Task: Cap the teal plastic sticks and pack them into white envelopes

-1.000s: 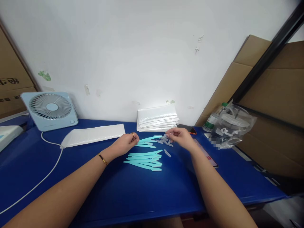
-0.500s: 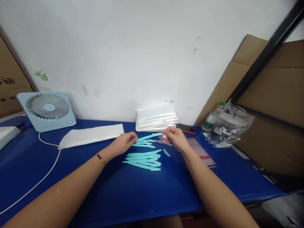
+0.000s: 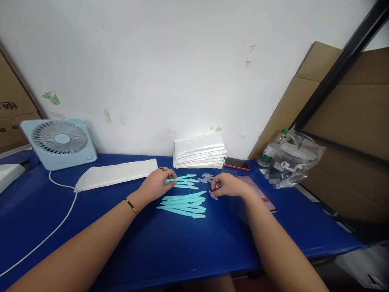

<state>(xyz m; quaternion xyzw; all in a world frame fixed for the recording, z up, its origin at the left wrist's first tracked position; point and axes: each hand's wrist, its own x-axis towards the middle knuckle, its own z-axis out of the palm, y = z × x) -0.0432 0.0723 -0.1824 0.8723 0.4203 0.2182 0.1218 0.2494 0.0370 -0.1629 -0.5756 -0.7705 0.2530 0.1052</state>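
Right hand (image 3: 229,184) has come off the end of a razor raised half a second ago and dropped nearer the wearer, to the loose cap (image 3: 213,195); the razor is down among its neighbours.

Work, left to right. Left hand (image 3: 159,180) at the handle ends of the upper razors (image 3: 190,183), teal showing between thumb and forefinger; whether truly pinched on one, cannot tell. Handles point left and heads right in both groups, probably so that each hand meets its own end. Lower razors (image 3: 184,202) lie fanned on the wearer's side, apart from the upper group; looks like deliberate sorting. Clear caps (image 3: 206,177) in a small heap just past the upper razors' heads, presumably for short reaches. Right fingers bent, tips at the loose cap; closed on it or merely touching, cannot tell.

Surface, left to right: blue table (image 3: 182,247), slightly glossy. Fan (image 3: 62,138) leaning back, cable (image 3: 65,216) trailing to the near left. White envelope (image 3: 118,174) flat; envelope stack (image 3: 199,148) by the wall (image 3: 167,73), likely kept back to spare working room. Orange-edged phone (image 3: 237,163); second phone (image 3: 265,199) partly under the right forearm. Bottle (image 3: 269,154), bagged cup (image 3: 296,156).

Room: wall white, scuffed, with tape scraps; cardboard (image 3: 343,121) and a black bar (image 3: 334,71) at right.
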